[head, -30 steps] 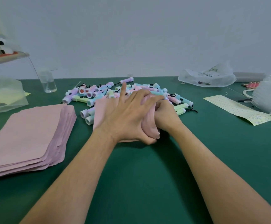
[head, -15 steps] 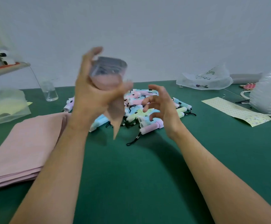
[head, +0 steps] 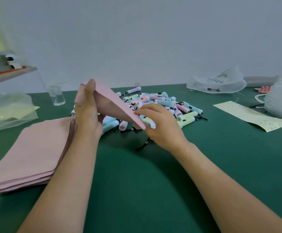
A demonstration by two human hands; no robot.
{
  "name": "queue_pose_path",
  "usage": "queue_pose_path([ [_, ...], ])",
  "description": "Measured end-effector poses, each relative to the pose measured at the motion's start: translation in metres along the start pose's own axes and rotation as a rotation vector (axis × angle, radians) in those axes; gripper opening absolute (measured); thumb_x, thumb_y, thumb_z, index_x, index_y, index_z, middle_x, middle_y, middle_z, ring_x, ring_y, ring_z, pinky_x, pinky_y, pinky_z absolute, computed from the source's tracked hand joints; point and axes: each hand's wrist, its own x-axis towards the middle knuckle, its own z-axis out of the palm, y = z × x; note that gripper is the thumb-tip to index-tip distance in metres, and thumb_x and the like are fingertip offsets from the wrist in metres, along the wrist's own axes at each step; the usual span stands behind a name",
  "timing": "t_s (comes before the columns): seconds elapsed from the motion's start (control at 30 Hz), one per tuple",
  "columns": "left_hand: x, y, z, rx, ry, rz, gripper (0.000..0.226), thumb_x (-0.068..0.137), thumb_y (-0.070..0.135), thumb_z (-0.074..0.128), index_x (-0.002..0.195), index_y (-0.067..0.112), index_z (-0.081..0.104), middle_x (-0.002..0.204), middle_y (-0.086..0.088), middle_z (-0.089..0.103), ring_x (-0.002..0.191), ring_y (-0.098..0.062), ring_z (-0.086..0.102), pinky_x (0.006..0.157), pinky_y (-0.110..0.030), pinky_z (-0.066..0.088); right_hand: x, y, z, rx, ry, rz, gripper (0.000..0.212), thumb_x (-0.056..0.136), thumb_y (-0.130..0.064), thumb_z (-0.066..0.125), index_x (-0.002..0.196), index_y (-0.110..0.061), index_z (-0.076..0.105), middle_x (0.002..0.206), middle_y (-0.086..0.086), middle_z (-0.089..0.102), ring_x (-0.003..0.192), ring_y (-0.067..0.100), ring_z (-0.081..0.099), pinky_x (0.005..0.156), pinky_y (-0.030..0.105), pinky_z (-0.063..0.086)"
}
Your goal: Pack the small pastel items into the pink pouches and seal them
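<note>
Holding pouch (head: 113, 101) pinched in left hand (head: 86, 113); right hand (head: 160, 126) fingers curled over pastel item (head: 151, 125), grip unclear. Risk: pouch mouth flat, item snags, drops to bench (head: 137, 182).

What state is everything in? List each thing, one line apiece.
left hand: grips the pink pouch, thumb on its top edge.
pink pouch: held above the table, tilted down toward the right hand.
right hand: fingers curled over the pile; grip unclear.
pastel items: loose in a pile, unpacked.
stack of pouches: lying flat beside the left forearm.
beaker: upright, looks empty.
</note>
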Motion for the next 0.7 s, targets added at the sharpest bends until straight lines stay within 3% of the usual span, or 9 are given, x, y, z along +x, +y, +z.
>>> queue_pose_path([
  [0.07, 0.005, -0.002, -0.005, -0.044, 0.045, -0.010, 0.020, 0.087, 0.048, 0.077, 0.086, 0.032, 0.066, 0.103, 0.008, 0.073, 0.105, -0.016, 0.071, 0.083, -0.043, 0.061, 0.004, 0.005, -0.003, -0.025, 0.045, -0.061, 0.025, 0.087, -0.009, 0.077, 0.112, -0.012, 0.080, 0.111, 0.004, 0.074, 0.105, 0.029, 0.065, 0.085, 0.049, 0.054],
  [0.2, 0.009, -0.005, -0.010, -0.106, 0.100, 0.003, 0.016, 0.092, 0.042, 0.077, 0.088, 0.028, 0.069, 0.109, 0.004, 0.075, 0.110, -0.015, 0.073, 0.098, -0.045, 0.058, 0.004, 0.005, -0.005, -0.028, -0.090, -0.084, 0.024, 0.093, -0.010, 0.074, 0.115, -0.012, 0.080, 0.116, 0.004, 0.074, 0.110, 0.031, 0.064, 0.089, 0.051, 0.052],
  [0.3, 0.009, -0.010, -0.014, -0.173, 0.071, -0.044, 0.021, 0.096, 0.045, 0.072, 0.103, 0.026, 0.068, 0.115, 0.003, 0.075, 0.122, -0.019, 0.070, 0.096, -0.041, 0.061, 0.002, 0.004, -0.005, -0.013, -0.037, -0.074, 0.028, 0.094, -0.012, 0.072, 0.121, -0.010, 0.077, 0.119, 0.005, 0.073, 0.110, 0.030, 0.064, 0.090, 0.048, 0.053],
  [0.43, 0.003, -0.014, -0.014, -0.247, 0.069, -0.120, 0.035, 0.094, 0.054, 0.071, 0.114, 0.025, 0.067, 0.114, 0.003, 0.078, 0.111, -0.017, 0.075, 0.083, -0.036, 0.063, 0.001, 0.002, -0.010, -0.045, -0.016, 0.000, 0.045, 0.084, -0.030, 0.085, 0.125, -0.017, 0.074, 0.123, -0.002, 0.069, 0.118, 0.022, 0.061, 0.088, 0.042, 0.056],
  [0.57, 0.004, -0.012, -0.016, -0.281, 0.117, -0.138, 0.039, 0.092, 0.057, 0.073, 0.117, 0.027, 0.069, 0.119, 0.003, 0.078, 0.108, -0.016, 0.076, 0.083, -0.036, 0.063, 0.000, 0.004, -0.012, -0.126, 0.048, 0.010, 0.013, 0.087, -0.030, 0.082, 0.092, -0.018, 0.081, 0.104, -0.006, 0.071, 0.102, 0.021, 0.063, 0.068, 0.042, 0.057],
  [0.7, 0.005, -0.011, -0.017, -0.295, 0.104, -0.169, 0.050, 0.089, 0.061, 0.073, 0.126, 0.027, 0.067, 0.121, 0.002, 0.077, 0.115, -0.019, 0.074, 0.092, -0.040, 0.062, -0.002, 0.006, -0.012, -0.116, 0.031, 0.000, 0.007, 0.090, -0.027, 0.080, 0.092, -0.020, 0.081, 0.101, -0.006, 0.071, 0.098, 0.021, 0.065, 0.066, 0.041, 0.056],
])
